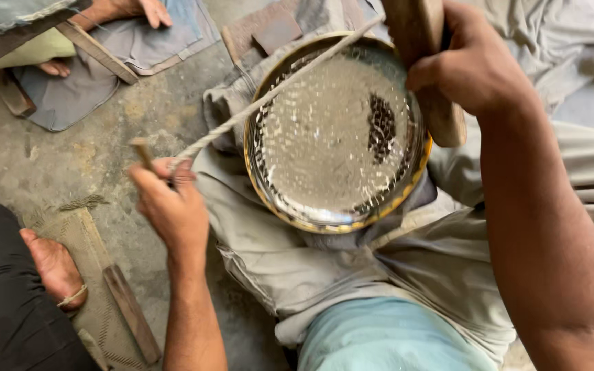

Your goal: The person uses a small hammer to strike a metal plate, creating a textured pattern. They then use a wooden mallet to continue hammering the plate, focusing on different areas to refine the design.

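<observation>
Round hammered brass dish, dimpled and shiny, on grey cloth in lap. Left hand pinches twisted rope (pulled taut); right hand clenches smooth wooden handle.

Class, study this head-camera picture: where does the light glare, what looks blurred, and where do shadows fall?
Head view: soft daylight; glare spreads over the hammered metal dish, with one dark reflection right of its centre. The left hand gripping the rope is slightly motion-blurred; the right hand on the wooden tool is sharper. Shadows gather under the dish rim and in the cloth folds.
</observation>
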`<state>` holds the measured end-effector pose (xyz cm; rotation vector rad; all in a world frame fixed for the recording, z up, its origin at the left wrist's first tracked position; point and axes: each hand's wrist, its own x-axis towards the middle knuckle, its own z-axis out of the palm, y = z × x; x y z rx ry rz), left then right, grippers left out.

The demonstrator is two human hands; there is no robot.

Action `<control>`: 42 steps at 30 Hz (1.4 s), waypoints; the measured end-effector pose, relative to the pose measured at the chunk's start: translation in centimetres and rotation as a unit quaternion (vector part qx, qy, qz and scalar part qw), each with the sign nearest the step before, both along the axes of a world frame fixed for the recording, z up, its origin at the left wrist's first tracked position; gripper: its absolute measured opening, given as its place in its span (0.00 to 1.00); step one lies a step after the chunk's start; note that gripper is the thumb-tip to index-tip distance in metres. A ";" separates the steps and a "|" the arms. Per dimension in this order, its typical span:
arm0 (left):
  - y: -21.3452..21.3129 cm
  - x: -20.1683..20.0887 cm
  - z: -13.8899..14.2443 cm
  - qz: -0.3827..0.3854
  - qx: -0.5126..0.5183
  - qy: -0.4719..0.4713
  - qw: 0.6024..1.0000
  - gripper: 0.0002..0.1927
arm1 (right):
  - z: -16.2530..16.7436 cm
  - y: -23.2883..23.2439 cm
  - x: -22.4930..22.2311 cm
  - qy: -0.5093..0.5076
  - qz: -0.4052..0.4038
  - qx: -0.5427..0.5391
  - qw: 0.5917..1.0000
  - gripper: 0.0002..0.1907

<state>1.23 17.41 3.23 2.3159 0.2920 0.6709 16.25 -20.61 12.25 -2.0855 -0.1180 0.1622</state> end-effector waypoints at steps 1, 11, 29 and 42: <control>0.6 0.6 0.6 0.022 0.001 -0.035 0.999 0.18 | 0.3 0.3 0.3 -0.015 0.016 -0.021 1.000 0.30; -4.2 0.5 0.0 -0.027 0.003 -0.019 0.999 0.22 | -4.5 -4.3 -5.3 0.102 -0.153 0.092 0.979 0.26; -7.0 2.4 -0.8 -0.034 0.022 -0.066 0.997 0.18 | -9.9 -7.2 -7.2 0.201 -0.054 0.026 0.978 0.24; -15.7 -6.3 4.0 0.060 -0.185 0.102 0.976 0.10 | -11.4 -14.8 -5.5 0.223 -0.115 -0.024 0.968 0.30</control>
